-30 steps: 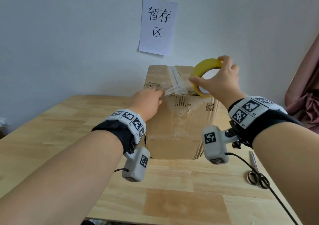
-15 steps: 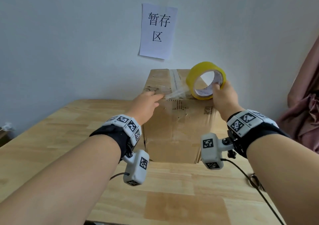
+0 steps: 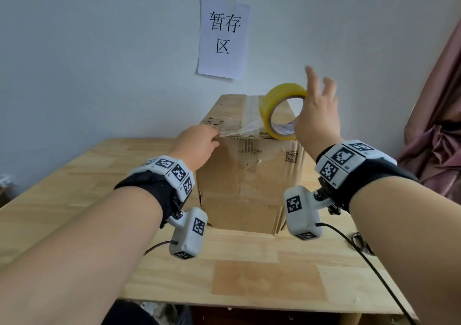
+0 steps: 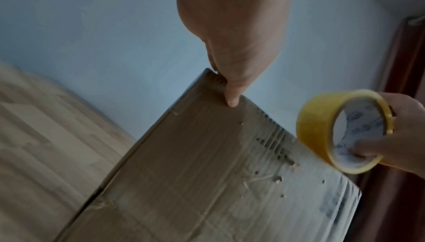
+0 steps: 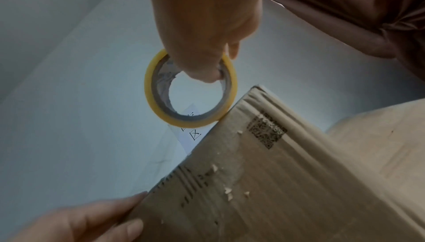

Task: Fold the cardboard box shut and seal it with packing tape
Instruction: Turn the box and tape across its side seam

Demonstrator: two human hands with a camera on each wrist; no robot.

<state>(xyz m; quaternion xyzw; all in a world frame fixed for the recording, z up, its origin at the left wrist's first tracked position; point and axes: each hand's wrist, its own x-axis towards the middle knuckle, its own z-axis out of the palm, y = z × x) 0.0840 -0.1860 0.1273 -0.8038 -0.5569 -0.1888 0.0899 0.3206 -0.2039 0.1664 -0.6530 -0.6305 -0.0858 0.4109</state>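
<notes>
Tape drawn across the near top edge of a closed cardboard box.

On the left, the left hand [image 3: 197, 145] grips the box's near top edge, fingers curled over the top and thumb on the near face, pinning down the free end of the clear tape strip [image 3: 245, 128]. The cardboard box [image 3: 245, 182] stands upright on the wooden worktop [image 3: 74, 182], close to the far wall, its top flaps folded down and an older strip of tape running along the top seam. The strip stretches rightward from the left hand to the yellow tape roll [image 3: 279, 111], which sits on edge at the box's near right top corner. The right hand [image 3: 316, 117] holds the roll with its thumb hooked inside the core, the other fingers spread upward. Scissors [image 3: 360, 242] lie on the worktop at the far right.
</notes>
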